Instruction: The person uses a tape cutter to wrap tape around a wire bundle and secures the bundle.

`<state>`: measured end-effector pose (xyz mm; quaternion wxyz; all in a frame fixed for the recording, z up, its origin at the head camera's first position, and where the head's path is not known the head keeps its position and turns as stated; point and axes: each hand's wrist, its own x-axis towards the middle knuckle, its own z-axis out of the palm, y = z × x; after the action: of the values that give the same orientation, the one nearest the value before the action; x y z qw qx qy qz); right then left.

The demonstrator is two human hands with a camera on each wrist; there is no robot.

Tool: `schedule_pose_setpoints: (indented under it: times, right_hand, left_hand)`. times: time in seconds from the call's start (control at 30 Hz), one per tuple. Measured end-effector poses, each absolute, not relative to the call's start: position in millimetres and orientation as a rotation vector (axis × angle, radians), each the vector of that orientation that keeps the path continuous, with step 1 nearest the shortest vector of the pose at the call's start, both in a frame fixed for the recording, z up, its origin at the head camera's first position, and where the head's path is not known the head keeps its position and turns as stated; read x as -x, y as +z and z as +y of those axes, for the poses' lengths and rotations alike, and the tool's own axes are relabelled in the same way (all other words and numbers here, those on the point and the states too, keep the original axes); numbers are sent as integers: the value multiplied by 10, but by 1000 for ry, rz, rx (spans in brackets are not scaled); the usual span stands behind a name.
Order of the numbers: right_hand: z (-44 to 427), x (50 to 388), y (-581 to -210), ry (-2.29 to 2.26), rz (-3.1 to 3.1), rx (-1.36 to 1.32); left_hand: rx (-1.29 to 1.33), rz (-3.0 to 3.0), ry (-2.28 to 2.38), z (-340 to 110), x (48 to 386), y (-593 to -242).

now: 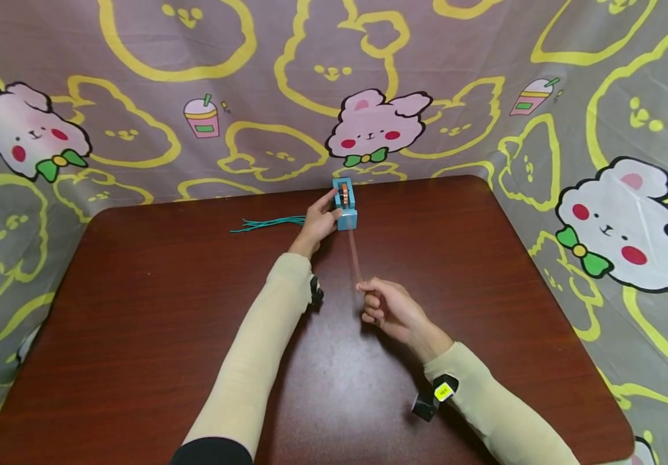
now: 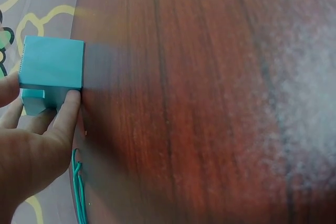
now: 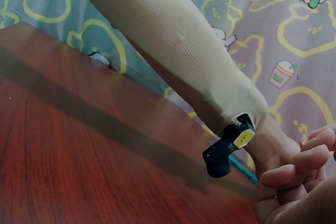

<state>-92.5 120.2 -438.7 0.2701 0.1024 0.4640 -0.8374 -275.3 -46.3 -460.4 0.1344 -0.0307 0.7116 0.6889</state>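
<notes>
A light-blue tape dispenser (image 1: 348, 221) with a roll of tape in it stands near the far edge of the table. My left hand (image 1: 320, 223) grips its left side; in the left wrist view the fingers (image 2: 67, 114) and thumb lie against the blue body (image 2: 52, 62). From the dispenser's front a strip of clear tape (image 1: 355, 255) runs taut toward me. My right hand (image 1: 394, 310) pinches the strip's near end between thumb and index finger, other fingers curled. In the right wrist view, those curled fingers (image 3: 278, 177) show at lower right, but the tape is out of sight.
Several thin teal cords (image 1: 266, 223) lie on the table left of my left hand. The brown wooden table (image 1: 153, 310) ends at a patterned cloth (image 1: 287, 77) along its back and sides. Wrist cameras (image 1: 434, 397) sit on both sleeves.
</notes>
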Motion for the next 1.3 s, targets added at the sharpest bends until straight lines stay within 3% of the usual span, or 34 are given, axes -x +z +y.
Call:
schedule_pose_setpoints:
  times: [1.07,1.3]
  right_hand:
    - [1309,759,-4395,-2268,1243,-262]
    - [1332,770,-4374,-2276,1255,-250]
  left_hand:
    - [47,2118,2035,-483,2694,-4699]
    - [-59,2235,2070,-666,2671,-4564]
